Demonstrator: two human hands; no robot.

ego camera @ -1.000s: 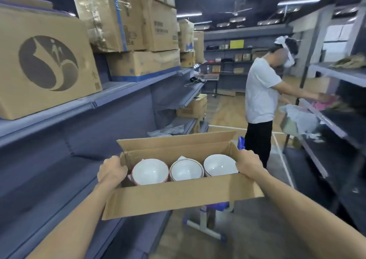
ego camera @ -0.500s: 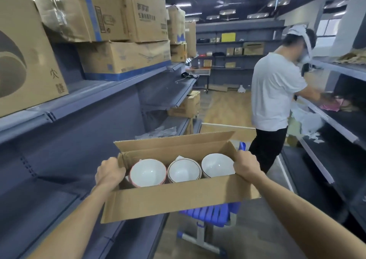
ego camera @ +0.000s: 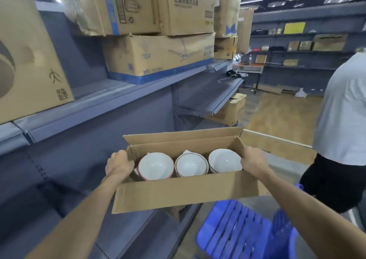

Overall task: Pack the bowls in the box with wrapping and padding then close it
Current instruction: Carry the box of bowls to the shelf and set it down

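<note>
I hold an open cardboard box [ego camera: 184, 191] in the air in front of me, its long flaps standing out front and back. My left hand [ego camera: 118, 164] grips its left end and my right hand [ego camera: 254, 161] grips its right end. Three white bowls sit side by side inside: a red-rimmed bowl [ego camera: 156, 165] on the left, a dark-rimmed middle bowl [ego camera: 191, 164] that looks like a stack, and a right bowl [ego camera: 224, 160]. A bit of white paper [ego camera: 186, 152] pokes up behind the middle bowl.
Grey shelving [ego camera: 103, 108] loaded with large cartons [ego camera: 158, 56] runs along my left. A blue plastic chair [ego camera: 245, 233] stands just below the box. A person in a white shirt [ego camera: 344, 116] stands close on my right in the aisle.
I have moved forward along the aisle carrying the box; the shelves and the person are nearer, and the blue chair has come into full view below the box. My grip is unchanged.
</note>
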